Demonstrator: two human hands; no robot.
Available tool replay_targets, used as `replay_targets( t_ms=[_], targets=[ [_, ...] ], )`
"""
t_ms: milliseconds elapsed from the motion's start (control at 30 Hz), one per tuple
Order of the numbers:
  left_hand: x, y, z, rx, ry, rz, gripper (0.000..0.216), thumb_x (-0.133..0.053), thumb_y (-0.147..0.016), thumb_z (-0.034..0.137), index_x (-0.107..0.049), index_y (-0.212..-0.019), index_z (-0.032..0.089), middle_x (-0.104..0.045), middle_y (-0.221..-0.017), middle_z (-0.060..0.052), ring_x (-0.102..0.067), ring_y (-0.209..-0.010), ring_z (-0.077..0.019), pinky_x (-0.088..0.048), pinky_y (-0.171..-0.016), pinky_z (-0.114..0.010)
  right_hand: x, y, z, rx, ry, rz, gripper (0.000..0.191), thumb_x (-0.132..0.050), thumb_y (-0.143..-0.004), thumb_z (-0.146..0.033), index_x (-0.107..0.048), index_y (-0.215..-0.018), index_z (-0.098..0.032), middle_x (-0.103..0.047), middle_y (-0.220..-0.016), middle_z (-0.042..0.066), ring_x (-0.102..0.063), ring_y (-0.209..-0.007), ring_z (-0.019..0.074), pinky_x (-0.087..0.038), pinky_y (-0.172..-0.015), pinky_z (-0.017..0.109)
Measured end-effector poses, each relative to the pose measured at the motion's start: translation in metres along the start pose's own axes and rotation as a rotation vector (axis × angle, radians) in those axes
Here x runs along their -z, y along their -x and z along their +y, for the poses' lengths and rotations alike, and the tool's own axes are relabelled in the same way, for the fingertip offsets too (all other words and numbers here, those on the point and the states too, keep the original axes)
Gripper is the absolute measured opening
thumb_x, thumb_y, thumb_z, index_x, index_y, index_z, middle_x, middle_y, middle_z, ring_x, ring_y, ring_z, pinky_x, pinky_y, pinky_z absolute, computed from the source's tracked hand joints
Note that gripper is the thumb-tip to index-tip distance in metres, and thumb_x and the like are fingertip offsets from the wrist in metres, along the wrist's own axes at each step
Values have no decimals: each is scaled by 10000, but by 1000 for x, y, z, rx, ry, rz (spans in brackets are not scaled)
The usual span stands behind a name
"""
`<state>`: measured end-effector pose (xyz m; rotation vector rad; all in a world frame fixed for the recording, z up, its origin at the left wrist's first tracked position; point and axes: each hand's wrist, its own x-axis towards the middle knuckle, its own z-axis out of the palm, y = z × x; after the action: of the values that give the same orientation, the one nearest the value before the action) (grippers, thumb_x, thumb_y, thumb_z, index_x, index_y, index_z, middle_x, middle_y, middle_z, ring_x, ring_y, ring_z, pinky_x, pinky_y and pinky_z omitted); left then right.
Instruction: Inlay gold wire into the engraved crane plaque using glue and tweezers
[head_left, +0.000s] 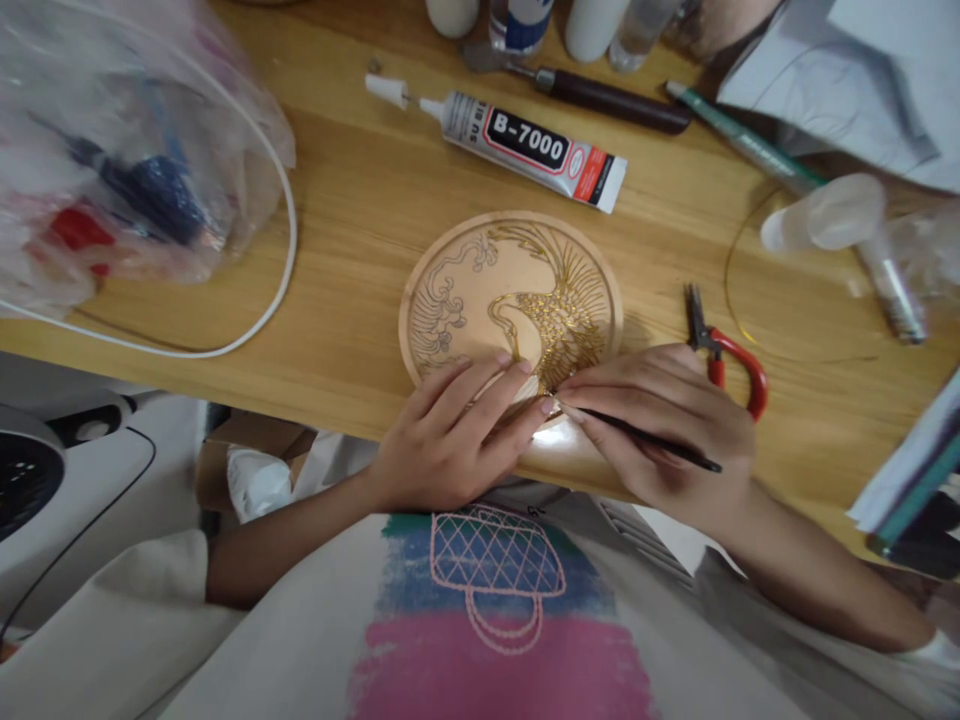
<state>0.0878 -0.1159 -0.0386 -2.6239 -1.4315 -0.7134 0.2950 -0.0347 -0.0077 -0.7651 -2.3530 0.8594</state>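
Wood disc (511, 277) lies ptly under L hand (456, 436).

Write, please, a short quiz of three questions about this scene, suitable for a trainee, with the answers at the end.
1. Multiple choice: What does the right hand hold?
A) a white cable
B) a slim dark tool
C) a sheet of paper

2. True or false: The left hand is at the round board, while the red-handled pliers lie on the table.

3. Fill in: The tube lying beyond the round board is marked ____ in large white characters.

Key: 1. B; 2. True; 3. B-7000
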Motion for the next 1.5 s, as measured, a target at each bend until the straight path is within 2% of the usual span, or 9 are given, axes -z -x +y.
replay_targets(
  t_ms=[400, 567, 667, 1000, 1133, 1233, 1367, 1500],
  targets=[
    [0, 0, 1, -2, -18, 3, 332, -607, -904, 344, -653, -1200, 202, -691, -1196, -104, -638, -1125, -244, -543, -926, -380, -3, -1, 6, -125, -220, 35, 169, -654, -844, -108, -710, -940, -236, -769, -844, 30, -721, -799, 188, -549, -753, 380],
    [-1, 1, 1, 6, -7, 10, 361, -646, -886, 352, -652, -1211, 194, -695, -1184, -109, -634, -1142, -251, -551, -926, -381, -2, -1, 7, -138, -256, 33, 157, -679, -832, -101, -717, -926, -221, -770, -837, 36, -721, -787, 184, -558, -754, 373],
    [-1, 2, 1, -12, -25, 32, 364, -681, -869, 342, -653, -1215, 232, -704, -1172, -83, -644, -1130, -235, -557, -917, -368, -2, -1, 7, -145, -256, 37, 172, -675, -836, -104, -715, -936, -238, -771, -836, 27, -722, -795, 185, -566, -765, 376],
    [1, 4, 1, -2, 5, 98, 197, -679, -868, 295, -695, -1056, 240, -740, -1081, -33, -668, -1071, -184, -562, -882, -320, 4, 0, 6, -176, -297, -25, 207, -664, -848, -110, -712, -977, -265, -769, -860, 21, -719, -821, 187, -590, -750, 366],
    [5, -2, -2, 72, 123, 148, 99, -659, -868, 216, -694, -960, 218, -749, -952, -29, -685, -939, -174, -571, -825, -321, 6, -1, 4, -204, -347, 4, 187, -675, -841, -116, -719, -954, -258, -767, -856, 23, -718, -798, 181, -594, -717, 349],
    [9, -7, -4, 129, 179, 143, 65, -635, -877, 200, -692, -907, 213, -744, -919, -34, -674, -878, -174, -564, -784, -326, 4, -1, 5, -148, -327, 36, 201, -676, -832, -104, -722, -960, -252, -770, -849, 24, -720, -802, 178, -587, -718, 340],
    [11, -7, -5, 75, 158, 99, 85, -653, -864, 202, -694, -937, 216, -742, -941, -42, -666, -899, -182, -549, -790, -332, -2, -1, 10, -41, -253, 54, 185, -663, -838, -111, -716, -966, -233, -774, -847, 35, -724, -795, 179, -568, -737, 354],
    [7, -4, -3, 68, 123, 134, 123, -659, -853, 192, -685, -969, 227, -736, -946, -35, -666, -906, -183, -542, -806, -340, -4, 0, 12, -16, -212, 51, 173, -648, -847, -132, -714, -961, -243, -774, -847, 34, -723, -777, 182, -559, -721, 354]
  ],
)
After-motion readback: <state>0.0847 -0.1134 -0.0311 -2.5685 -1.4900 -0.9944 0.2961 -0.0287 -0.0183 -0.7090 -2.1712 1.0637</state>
